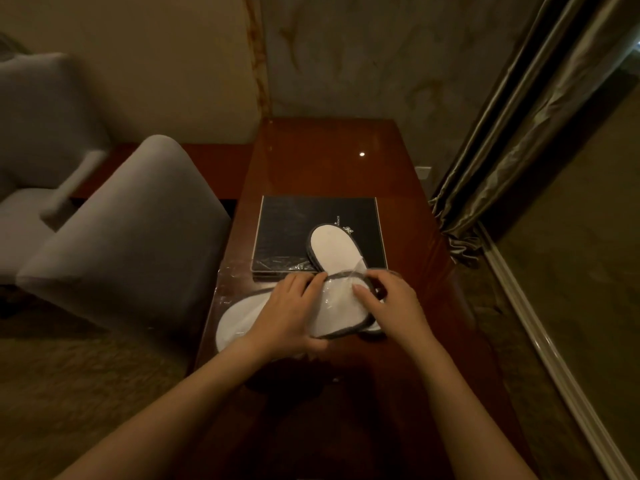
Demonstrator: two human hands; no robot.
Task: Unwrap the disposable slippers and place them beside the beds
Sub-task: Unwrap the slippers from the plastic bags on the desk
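White disposable slippers with dark grey trim lie on a glossy wooden desk [346,161]. One slipper [332,249] rests with its toe on a black folder. A second slipper [341,308], partly in clear plastic wrap [346,271], sits between my hands. Another white slipper [235,323] lies to the left under my left hand, on loose plastic. My left hand [291,313] grips the middle slipper's left edge. My right hand [391,303] pinches the wrap and slipper from the right.
A black folder [294,237] with a small logo lies on the desk behind the slippers. Two grey upholstered chairs [128,230] stand at the left. Curtains [519,133] hang at the right, with carpeted floor beside them.
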